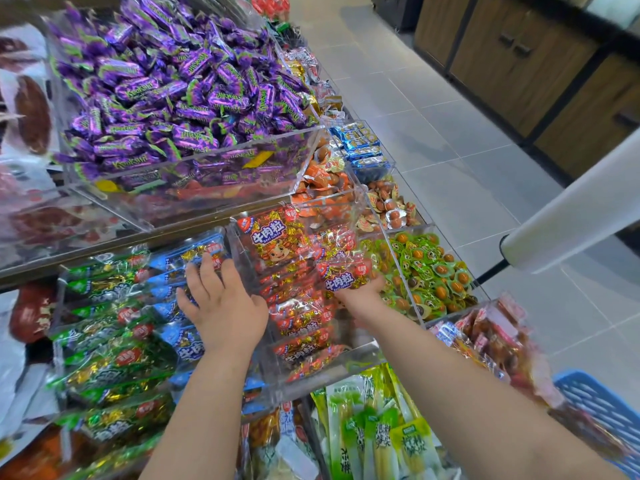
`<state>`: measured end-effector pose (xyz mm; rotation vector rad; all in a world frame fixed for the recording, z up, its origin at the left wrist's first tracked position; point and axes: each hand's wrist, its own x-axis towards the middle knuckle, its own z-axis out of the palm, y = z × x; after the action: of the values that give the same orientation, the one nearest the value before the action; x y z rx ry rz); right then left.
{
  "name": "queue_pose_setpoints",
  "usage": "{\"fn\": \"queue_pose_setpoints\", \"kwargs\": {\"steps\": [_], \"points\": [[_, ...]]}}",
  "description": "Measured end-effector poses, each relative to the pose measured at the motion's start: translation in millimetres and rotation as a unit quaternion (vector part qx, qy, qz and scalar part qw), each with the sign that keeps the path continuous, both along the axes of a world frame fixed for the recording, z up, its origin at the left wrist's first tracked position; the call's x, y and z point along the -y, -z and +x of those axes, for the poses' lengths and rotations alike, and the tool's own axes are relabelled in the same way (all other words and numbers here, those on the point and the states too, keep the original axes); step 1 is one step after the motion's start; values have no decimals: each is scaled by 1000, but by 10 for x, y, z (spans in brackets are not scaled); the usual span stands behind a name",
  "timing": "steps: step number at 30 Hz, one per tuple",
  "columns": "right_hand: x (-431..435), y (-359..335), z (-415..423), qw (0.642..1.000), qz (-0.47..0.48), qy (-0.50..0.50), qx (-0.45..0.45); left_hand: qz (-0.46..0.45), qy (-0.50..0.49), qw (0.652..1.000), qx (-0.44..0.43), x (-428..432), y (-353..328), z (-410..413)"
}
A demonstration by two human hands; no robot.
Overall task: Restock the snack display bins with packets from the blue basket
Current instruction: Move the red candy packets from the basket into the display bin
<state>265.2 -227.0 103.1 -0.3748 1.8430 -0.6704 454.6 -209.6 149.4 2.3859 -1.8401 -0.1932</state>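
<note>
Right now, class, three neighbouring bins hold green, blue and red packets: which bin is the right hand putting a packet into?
The red-packet bin: the right hand holds a red packet over it, while the left hand rests on the blue packets.

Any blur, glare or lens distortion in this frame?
Head view: wide-angle bending curves the purple candy bin and floor tiles; glare on the clear bin walls; motion blur on the blue basket and left edge; both hands stay fairly sharp.

glossy foil packets (298, 258), clear acrylic bins (349, 209)
</note>
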Motion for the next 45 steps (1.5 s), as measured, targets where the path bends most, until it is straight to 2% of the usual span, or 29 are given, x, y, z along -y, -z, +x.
{"fn": "queue_pose_setpoints", "kwargs": {"steps": [4,7,9,11,19,23,26,32,36,41,45], "points": [[-11,127,129,991,-76,105,-12,-1,1,1000,-2,-3,2,2],[89,209,97,979,-37,185,78,-3,0,1000,-2,-4,3,-1],[147,209,76,969,-8,191,155,-5,1,1000,-1,-3,9,1],[223,272,45,962,8,197,187,-7,0,1000,-2,-2,19,1],[389,331,4,973,-28,168,154,-13,-9,1000,0,24,45,-6],[255,364,-17,974,18,132,184,-15,-11,1000,-2,20,54,3],[154,407,-27,990,48,76,106,-19,-12,1000,-4,10,52,2],[266,370,-4,999,11,-25,-33,-15,-8,1000,1,13,58,-2],[315,340,-15,998,-20,-54,5,-25,-3,1000,1,18,71,7],[191,282,-56,992,-13,48,116,-6,-5,1000,6,12,40,1],[22,93,-199,988,-67,37,133,22,-1,1000,-11,1,-72,11]]}}
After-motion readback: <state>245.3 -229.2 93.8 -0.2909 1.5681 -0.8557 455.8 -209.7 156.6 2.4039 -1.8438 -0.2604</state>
